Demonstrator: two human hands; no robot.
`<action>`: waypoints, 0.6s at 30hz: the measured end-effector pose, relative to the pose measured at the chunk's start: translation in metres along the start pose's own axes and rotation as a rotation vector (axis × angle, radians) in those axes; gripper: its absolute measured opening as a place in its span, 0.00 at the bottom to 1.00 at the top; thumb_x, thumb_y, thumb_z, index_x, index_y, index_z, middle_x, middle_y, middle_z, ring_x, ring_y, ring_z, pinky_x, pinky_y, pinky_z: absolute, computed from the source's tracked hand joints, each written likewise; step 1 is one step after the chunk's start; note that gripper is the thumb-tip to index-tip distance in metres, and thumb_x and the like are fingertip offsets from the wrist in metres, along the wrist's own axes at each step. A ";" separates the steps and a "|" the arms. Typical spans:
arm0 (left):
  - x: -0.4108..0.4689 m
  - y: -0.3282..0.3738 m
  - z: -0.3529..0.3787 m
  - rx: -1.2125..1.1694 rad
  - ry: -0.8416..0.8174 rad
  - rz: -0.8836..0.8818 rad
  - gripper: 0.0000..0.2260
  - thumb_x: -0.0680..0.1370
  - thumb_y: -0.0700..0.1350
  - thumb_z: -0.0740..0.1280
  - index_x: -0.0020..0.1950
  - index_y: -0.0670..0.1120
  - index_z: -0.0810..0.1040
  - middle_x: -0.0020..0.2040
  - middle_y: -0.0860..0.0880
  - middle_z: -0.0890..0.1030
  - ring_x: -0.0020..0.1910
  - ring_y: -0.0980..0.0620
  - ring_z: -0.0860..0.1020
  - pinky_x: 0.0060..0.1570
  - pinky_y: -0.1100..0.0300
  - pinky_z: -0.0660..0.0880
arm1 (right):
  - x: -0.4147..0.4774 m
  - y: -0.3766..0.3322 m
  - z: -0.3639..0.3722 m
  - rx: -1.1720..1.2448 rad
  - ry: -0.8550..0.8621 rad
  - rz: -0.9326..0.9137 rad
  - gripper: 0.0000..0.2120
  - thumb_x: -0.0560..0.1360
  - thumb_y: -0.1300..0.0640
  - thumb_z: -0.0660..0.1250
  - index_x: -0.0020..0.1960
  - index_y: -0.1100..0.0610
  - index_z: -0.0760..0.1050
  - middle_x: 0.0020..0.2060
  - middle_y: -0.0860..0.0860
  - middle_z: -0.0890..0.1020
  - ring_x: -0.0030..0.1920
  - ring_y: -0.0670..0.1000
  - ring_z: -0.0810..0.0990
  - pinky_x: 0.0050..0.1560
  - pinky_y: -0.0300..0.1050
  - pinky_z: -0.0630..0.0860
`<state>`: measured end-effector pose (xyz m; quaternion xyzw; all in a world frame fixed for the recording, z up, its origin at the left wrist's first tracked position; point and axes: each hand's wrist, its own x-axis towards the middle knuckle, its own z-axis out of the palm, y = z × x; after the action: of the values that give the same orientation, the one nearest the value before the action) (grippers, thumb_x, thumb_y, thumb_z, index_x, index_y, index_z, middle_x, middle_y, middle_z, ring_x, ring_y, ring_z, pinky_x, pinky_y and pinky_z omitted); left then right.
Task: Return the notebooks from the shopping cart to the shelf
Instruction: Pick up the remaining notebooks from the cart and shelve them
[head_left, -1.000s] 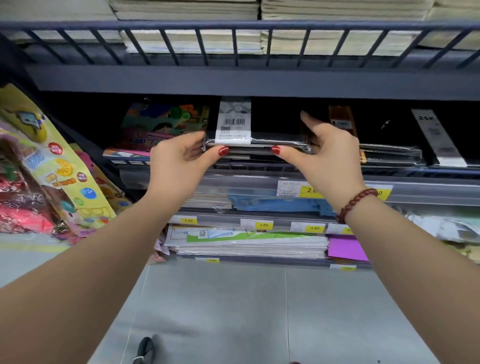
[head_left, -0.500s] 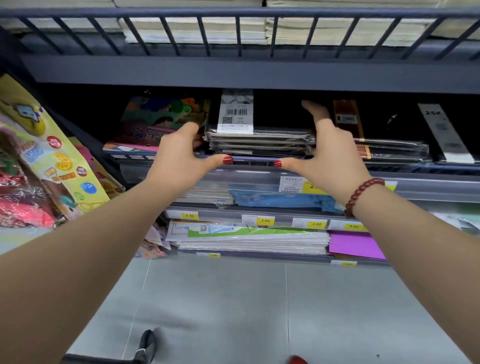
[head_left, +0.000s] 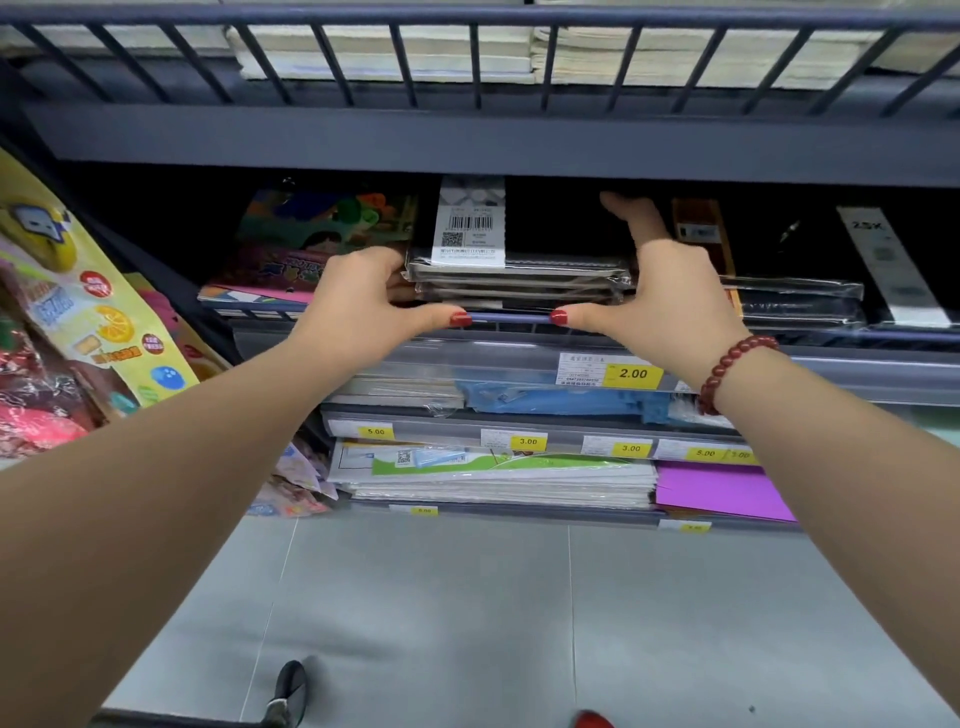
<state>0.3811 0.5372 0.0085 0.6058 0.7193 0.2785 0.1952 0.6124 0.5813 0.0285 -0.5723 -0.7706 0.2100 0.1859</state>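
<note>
Since the notebooks (head_left: 519, 283) already sit just behind the rail (head_left: 511, 318), it's just squaring up. Right hand (head_left: 670, 306) is flat-fingered above the rail, the left hand (head_left: 363, 306) hides its fingers so can't tell, and both thumbs are on the rail. Even, gentle push inward probably does it.

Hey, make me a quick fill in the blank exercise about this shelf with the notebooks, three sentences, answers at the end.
1. The left hand and right hand touch opposite ____ of the notebook stack.
2. The yellow price tag just below the stack reads ____.
3. The bead bracelet sits on the ____ wrist.

Missing words: sides; 2.00; right.
</note>
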 end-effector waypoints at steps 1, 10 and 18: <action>-0.003 -0.002 0.001 -0.027 -0.008 0.017 0.16 0.68 0.54 0.73 0.45 0.45 0.76 0.39 0.59 0.77 0.40 0.63 0.75 0.41 0.75 0.69 | -0.001 0.001 -0.003 0.013 -0.008 -0.012 0.47 0.65 0.42 0.75 0.76 0.48 0.53 0.52 0.54 0.81 0.43 0.51 0.77 0.44 0.38 0.68; -0.007 0.010 0.010 -0.003 0.167 0.030 0.23 0.77 0.57 0.61 0.29 0.46 0.56 0.25 0.50 0.61 0.25 0.54 0.57 0.22 0.66 0.59 | 0.001 0.001 0.001 -0.095 0.042 -0.037 0.35 0.76 0.38 0.57 0.71 0.63 0.63 0.24 0.53 0.65 0.26 0.47 0.66 0.25 0.41 0.57; 0.001 0.011 0.009 0.084 0.204 0.033 0.26 0.77 0.60 0.60 0.27 0.46 0.57 0.24 0.50 0.61 0.24 0.54 0.58 0.22 0.65 0.57 | 0.004 0.002 0.009 -0.048 0.127 -0.011 0.22 0.76 0.38 0.58 0.41 0.58 0.70 0.24 0.51 0.65 0.26 0.46 0.65 0.26 0.40 0.56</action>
<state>0.3950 0.5407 0.0091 0.5938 0.7364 0.3114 0.0906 0.6083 0.5850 0.0201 -0.5846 -0.7652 0.1537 0.2217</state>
